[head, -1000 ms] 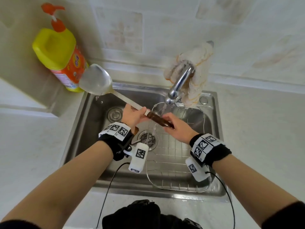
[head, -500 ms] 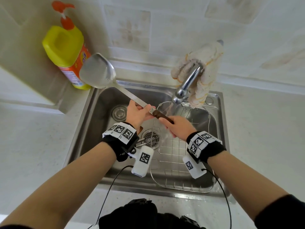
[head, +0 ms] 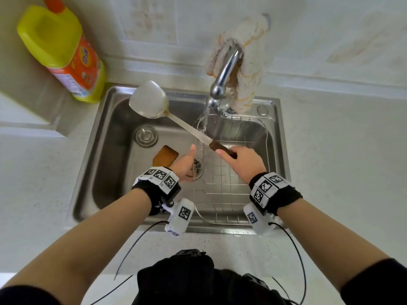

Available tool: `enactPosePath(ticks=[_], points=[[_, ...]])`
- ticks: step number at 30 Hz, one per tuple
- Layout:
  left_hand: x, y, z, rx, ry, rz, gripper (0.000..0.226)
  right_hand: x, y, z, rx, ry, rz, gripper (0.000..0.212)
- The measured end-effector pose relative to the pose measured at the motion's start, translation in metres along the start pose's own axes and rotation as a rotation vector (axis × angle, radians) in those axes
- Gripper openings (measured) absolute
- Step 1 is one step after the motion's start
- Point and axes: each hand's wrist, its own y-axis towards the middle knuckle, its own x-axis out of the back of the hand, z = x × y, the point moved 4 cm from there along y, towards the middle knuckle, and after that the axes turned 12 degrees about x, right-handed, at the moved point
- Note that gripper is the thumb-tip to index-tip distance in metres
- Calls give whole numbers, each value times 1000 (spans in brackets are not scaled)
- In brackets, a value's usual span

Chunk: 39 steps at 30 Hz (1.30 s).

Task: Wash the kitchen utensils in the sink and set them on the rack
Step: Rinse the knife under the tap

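Head view: right hand [head: 244, 161] curls round the steel spatula [head: 149, 100] by its dark wooden handle under running water [head: 203, 119]; left hand [head: 184, 167] shows a straight thumb, fingers hidden.

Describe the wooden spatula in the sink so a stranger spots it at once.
Start at the steel sink; on its floor left of the drain, just beyond the left hand, lies the wooden spatula. Only its flat brown blade shows, unlike the shiny metal spatula that the right hand holds under the tap.

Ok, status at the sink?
Right hand grips metal spatula by handle; left hand off it, grip unclear. Shaft under tap stream. Rack below, unobstructed.
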Motion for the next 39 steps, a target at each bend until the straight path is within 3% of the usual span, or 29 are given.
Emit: enactPosePath(ticks=[3, 8, 12, 15, 18, 22, 26, 30, 33, 36, 39], points=[[-9, -6, 2, -30, -22, -29, 75, -2, -9, -4, -17, 25, 0, 46], [10, -25, 10, -208, -222, -241, 58, -14, -22, -2, -2, 94, 47, 48], [13, -39, 9, -329, -457, -141, 41, -26, -32, 4, 52, 95, 57, 52], [9, -45, 18, -390, -583, -85, 16, -35, -32, 6, 32, 165, 48, 53], [14, -43, 29, -403, -645, -200, 24, -41, -31, 18, 40, 63, 16, 38], [26, -45, 30, -402, -662, -304, 33, -46, -33, 41, 72, -45, -109, 30], [33, -46, 40, -369, -611, -332, 31, -80, -25, 61, 100, -104, -91, 35], [54, -35, 48, -375, -548, -339, 24, -108, -32, 36, -52, 150, 40, 45], [64, -25, 48, -381, -492, -285, 24, -120, -41, 36, -212, 58, 84, 36], [65, -17, 54, -345, -448, -219, 24, -127, -36, 54, -153, -115, 27, 32], [65, -14, 61, -325, -372, -123, 26, -139, -32, 62, -113, -19, 1, 40]])
